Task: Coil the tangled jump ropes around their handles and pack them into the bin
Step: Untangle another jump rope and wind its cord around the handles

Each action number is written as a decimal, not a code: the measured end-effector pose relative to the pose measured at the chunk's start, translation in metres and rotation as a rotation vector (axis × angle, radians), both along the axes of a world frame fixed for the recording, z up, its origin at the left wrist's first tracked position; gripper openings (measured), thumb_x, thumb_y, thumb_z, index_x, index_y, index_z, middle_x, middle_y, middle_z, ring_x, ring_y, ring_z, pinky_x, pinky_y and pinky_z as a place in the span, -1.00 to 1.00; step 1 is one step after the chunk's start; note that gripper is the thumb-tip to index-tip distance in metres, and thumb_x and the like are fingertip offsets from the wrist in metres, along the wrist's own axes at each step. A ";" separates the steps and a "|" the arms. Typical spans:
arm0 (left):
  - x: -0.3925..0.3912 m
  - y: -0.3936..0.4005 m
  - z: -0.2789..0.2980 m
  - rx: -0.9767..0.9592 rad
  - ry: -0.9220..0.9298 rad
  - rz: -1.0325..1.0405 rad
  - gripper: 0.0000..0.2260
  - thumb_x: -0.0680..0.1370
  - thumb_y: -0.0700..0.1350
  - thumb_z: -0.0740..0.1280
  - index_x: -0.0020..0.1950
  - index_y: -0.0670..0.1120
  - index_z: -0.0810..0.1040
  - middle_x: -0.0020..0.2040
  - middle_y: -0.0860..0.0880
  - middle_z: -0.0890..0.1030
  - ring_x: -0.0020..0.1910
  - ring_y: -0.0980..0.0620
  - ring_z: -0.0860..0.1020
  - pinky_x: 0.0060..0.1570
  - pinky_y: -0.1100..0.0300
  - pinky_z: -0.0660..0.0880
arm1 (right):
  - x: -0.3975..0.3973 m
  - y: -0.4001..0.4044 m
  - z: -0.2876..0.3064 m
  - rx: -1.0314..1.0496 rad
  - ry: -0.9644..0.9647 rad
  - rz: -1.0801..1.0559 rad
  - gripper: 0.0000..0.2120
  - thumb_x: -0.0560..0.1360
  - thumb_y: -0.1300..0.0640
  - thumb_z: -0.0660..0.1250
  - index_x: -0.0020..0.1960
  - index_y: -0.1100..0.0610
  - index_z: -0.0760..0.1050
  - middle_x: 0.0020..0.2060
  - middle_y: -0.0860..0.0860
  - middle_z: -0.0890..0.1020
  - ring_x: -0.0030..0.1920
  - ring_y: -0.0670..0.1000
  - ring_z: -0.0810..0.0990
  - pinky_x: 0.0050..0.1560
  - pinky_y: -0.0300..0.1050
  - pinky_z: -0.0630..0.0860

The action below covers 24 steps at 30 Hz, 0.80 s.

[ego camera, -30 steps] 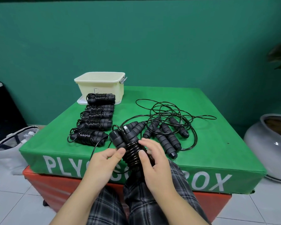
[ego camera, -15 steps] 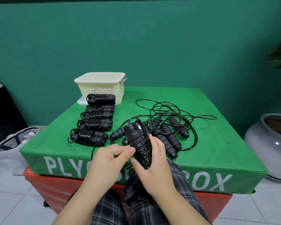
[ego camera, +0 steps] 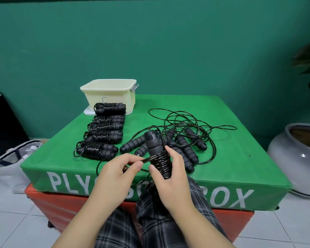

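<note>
My right hand [ego camera: 170, 178] grips a pair of black jump rope handles [ego camera: 153, 145] held upright, with black rope wound in several turns round their lower half. My left hand [ego camera: 115, 174] pinches the loose rope [ego camera: 146, 159] just left of the coil. Several coiled ropes [ego camera: 104, 133] lie in a row on the left of the green box [ego camera: 231, 158]. A tangle of loose ropes and handles [ego camera: 184, 138] lies behind my hands. The cream bin [ego camera: 111, 93] stands at the back left on its lid.
The green box sits on an orange box [ego camera: 61, 203]. A grey ceramic pot [ego camera: 297, 158] stands on the floor to the right, and a white bag [ego camera: 9, 158] to the left. My legs in plaid trousers [ego camera: 150, 221] are under my hands.
The handles have swung from tilted left to upright. More turns of rope sit round them, and my left hand has moved right to pinch the rope beside the coil.
</note>
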State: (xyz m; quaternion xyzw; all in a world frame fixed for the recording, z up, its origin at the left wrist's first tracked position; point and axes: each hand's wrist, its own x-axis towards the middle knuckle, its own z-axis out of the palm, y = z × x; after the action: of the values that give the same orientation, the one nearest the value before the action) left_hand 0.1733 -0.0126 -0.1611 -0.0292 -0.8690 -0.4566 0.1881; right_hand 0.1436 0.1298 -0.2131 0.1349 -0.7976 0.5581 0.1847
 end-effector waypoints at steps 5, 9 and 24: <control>-0.009 -0.007 -0.014 0.042 -0.029 0.072 -0.89 0.53 -0.11 0.35 -0.19 0.06 0.52 -0.30 0.15 0.58 -0.29 0.29 0.49 -0.25 0.29 0.36 | 0.002 0.002 0.003 -0.077 -0.063 0.127 -0.44 0.44 0.01 0.43 0.29 -0.34 0.25 0.22 -0.37 0.41 0.26 -0.34 0.37 0.24 -0.39 0.32; -0.019 -0.005 -0.032 0.245 -0.042 0.008 -0.89 0.52 -0.05 0.36 -0.13 -0.01 0.45 -0.41 0.09 0.48 -0.46 0.19 0.39 -0.34 0.16 0.33 | 0.004 0.001 0.001 -0.153 -0.091 0.189 -0.47 0.33 -0.18 0.34 0.29 -0.30 0.32 0.24 -0.25 0.51 0.28 -0.22 0.45 0.32 -0.16 0.39; -0.015 -0.019 -0.029 0.024 0.065 0.029 -0.54 0.47 0.23 0.32 -0.48 -0.04 0.39 -0.41 -0.03 0.39 -0.37 0.14 0.41 -0.35 0.32 0.26 | 0.002 -0.003 0.000 -0.120 0.018 0.194 -0.70 0.56 -0.06 0.14 0.27 -0.31 0.34 0.22 -0.37 0.45 0.26 -0.29 0.40 0.24 -0.42 0.28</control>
State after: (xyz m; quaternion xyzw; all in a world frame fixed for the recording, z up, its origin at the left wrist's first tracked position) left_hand 0.1588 -0.0320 -0.1905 -0.0293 -0.8573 -0.4631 0.2231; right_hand 0.1458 0.1271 -0.2132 0.2050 -0.7443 0.6190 0.1446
